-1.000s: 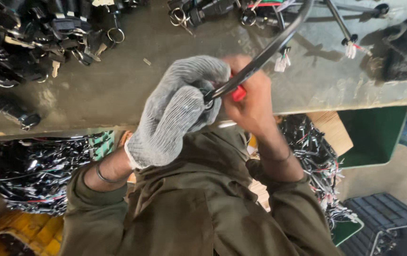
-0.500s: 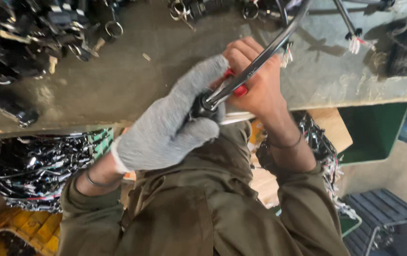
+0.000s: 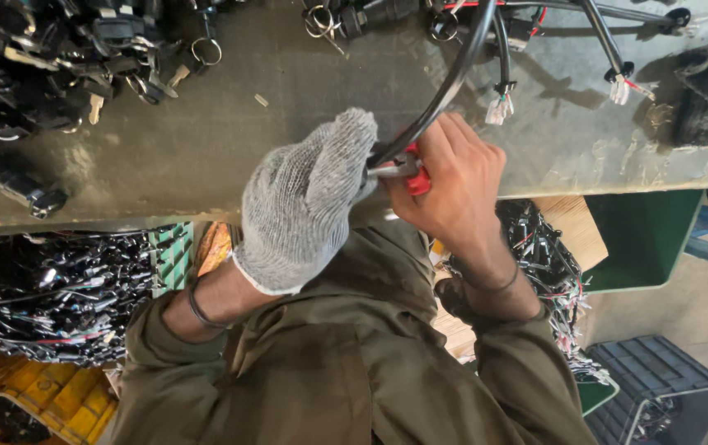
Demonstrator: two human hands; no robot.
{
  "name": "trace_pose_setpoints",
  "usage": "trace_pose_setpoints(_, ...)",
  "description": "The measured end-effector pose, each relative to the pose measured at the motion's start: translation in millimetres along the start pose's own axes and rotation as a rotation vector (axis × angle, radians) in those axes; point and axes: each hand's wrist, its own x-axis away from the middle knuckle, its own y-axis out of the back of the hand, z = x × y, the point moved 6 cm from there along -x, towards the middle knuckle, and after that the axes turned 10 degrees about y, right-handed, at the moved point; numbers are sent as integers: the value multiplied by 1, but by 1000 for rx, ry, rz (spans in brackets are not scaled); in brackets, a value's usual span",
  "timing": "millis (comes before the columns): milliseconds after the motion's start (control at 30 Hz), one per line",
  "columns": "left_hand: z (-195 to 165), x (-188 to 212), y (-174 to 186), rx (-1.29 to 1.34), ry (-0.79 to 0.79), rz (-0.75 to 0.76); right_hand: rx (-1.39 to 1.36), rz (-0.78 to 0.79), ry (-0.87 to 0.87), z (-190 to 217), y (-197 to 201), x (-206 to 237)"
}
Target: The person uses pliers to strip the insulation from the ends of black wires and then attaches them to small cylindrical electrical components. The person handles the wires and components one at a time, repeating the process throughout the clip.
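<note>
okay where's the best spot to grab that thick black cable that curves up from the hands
Probably the bare curved stretch of the thick black cable, just above the gloved left hand and the bare right hand. It arcs free above the grey table there; higher up it branches into connector leads. Come from the side, fingers wrapped around.

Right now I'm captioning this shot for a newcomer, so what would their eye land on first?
First the two hands meeting at the table's near edge: the left hand in a grey knit glove, the bare right hand, together gripping a thick black cable and a small red-handled tool. The cable arcs away across the grey table. At far left lies a heap of black connectors and keys.
</note>
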Motion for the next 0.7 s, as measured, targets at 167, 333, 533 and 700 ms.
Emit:
trace_pose_setpoints(167, 5, 3, -8, -317, 1, -40, -18, 8, -125, 0, -8, 0)
trace_pose_setpoints(333, 4, 1, -5, -292, -33, -20, -179, -40, -54, 15, -8, -3)
trace_pose_setpoints(533, 6, -3, 5, 386, 192, 207, -102, -84, -46, 1, -17, 0)
trace_pose_setpoints(700, 8, 5, -8, 970, 396, 585, -294, -148, 176, -12, -31, -8)
